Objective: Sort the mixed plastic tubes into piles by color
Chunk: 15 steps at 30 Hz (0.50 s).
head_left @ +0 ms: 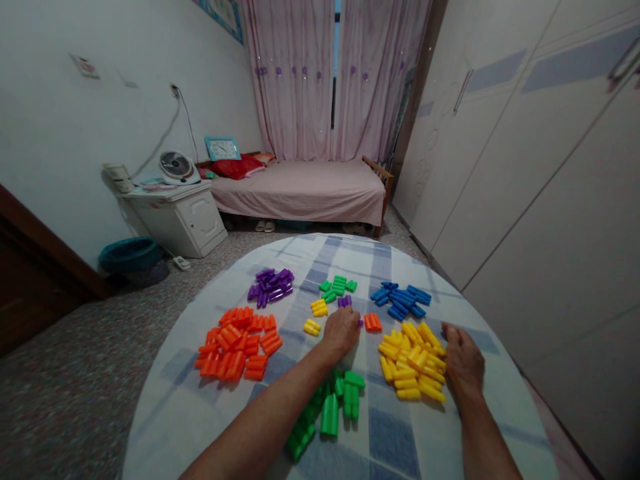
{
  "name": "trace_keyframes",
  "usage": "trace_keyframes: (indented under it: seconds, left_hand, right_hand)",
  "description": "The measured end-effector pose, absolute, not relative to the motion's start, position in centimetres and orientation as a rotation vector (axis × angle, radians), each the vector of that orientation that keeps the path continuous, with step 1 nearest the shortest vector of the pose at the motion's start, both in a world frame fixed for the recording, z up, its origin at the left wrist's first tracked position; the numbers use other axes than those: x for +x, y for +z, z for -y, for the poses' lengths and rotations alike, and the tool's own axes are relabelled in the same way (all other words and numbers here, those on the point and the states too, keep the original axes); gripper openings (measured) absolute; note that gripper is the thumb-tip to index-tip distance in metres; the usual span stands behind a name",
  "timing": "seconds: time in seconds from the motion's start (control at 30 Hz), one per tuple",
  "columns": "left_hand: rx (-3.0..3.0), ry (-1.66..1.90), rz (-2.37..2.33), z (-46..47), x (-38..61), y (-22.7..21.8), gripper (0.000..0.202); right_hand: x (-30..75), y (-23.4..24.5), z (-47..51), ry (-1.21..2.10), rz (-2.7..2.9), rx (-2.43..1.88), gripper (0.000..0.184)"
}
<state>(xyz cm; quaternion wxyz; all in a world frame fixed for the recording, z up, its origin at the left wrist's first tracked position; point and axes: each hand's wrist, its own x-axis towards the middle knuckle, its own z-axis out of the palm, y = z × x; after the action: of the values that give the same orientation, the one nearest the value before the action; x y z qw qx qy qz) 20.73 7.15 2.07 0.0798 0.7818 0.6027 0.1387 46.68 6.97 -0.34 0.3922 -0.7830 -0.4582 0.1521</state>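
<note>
My left hand (343, 331) reaches over the middle of the table, its fingers bent down and closed around a small purple plastic block (361, 323), mostly hidden by them. Just beyond the fingertips lie other purple blocks (345, 302). To their right sits a small orange block group (373, 323); to the left are two small yellow groups (319, 307). My right hand (465, 357) rests on the table against the right side of the yellow block pile (415, 360), fingers loosely bent with nothing visible in them. A green pile (330, 415) lies partly hidden under my left forearm.
On the round table with a checked cloth (395, 440) are an orange pile (233, 347), a purple pile (271, 287), a blue pile (401, 300) and a small green group (340, 285). Beyond stand a bed (310, 190), a white cabinet (193, 220) and a wardrobe (520, 173).
</note>
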Motion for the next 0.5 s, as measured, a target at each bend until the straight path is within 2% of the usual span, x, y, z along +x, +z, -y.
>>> trace_keyframes:
  seconds: [0.13,0.23,0.37,0.5]
  left_hand:
    - [2.226,0.695,-1.837,-7.2,17.0,2.7,0.017]
    - [2.037,0.891,-2.034,-7.6,11.6,3.8,0.018]
    - [1.837,0.738,-2.457,-8.3,4.1,5.0,0.024]
    - [1.762,0.45,-2.603,-8.6,0.3,4.9,0.026]
  right_hand:
    - [46.6,-0.3,-6.9,0.38,1.172,-1.989,0.052]
    - [46.6,-0.4,-7.0,0.368,1.177,-1.998,0.051]
    - [46.8,-0.5,-7.2,0.362,1.189,-2.032,0.05]
    - [46.8,-0.4,-7.1,0.353,1.203,-2.041,0.05]
